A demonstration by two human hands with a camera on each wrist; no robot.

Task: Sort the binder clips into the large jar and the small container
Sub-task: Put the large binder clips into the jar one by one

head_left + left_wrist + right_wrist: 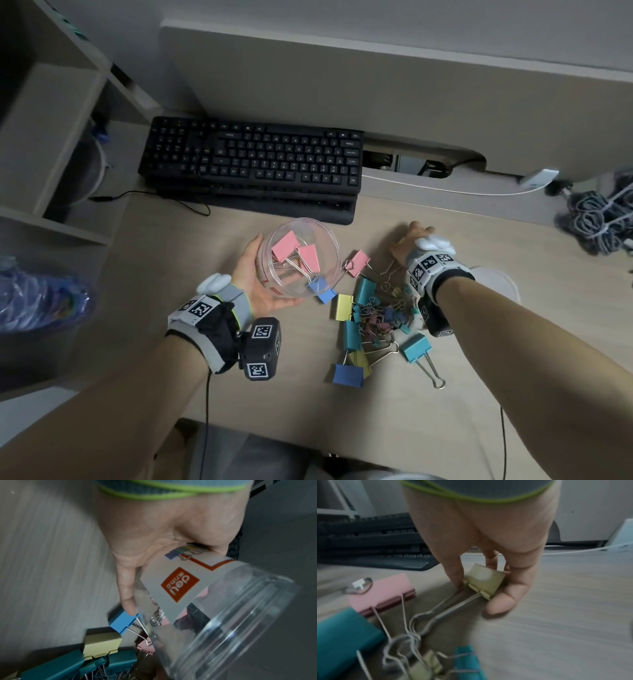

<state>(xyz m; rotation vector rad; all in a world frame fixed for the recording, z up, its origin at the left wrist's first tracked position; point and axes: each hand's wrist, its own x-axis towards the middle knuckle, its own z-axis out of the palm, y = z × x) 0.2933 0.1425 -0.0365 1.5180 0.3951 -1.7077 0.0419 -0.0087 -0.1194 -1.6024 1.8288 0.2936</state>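
Pale yellow large binder clip w/ folded steel body and two wire handles lies on the desk at centre of the right-wrist view; in the head view it is hidden under the right hand, centre-right of frame. Right hand: thumb and fingers curled round the clip body from both sides, pinching it; lift-off cannot be confirmed. Handling est.: light, rigid, painted metal likely slick; wire handles pivot freely and here tangle w/ neighbouring handles, so grip the body flanks, not the wires, and expect drag from the pile. Clear round plastic large jar w/ orange-and-white label sits tilted at centre of the head view, mouth toward the pile, approx. three clips inside (two pink, one blue). Left hand cups the jar wall, fingers wrapped round it. Jar est.: light, smooth, stiff; support needed while tilted. Mixed pile of large and small coloured binder clips lies lower centre. Small container: not identifiable. Black keyboard sits upper centre on the light wood-grain desk.
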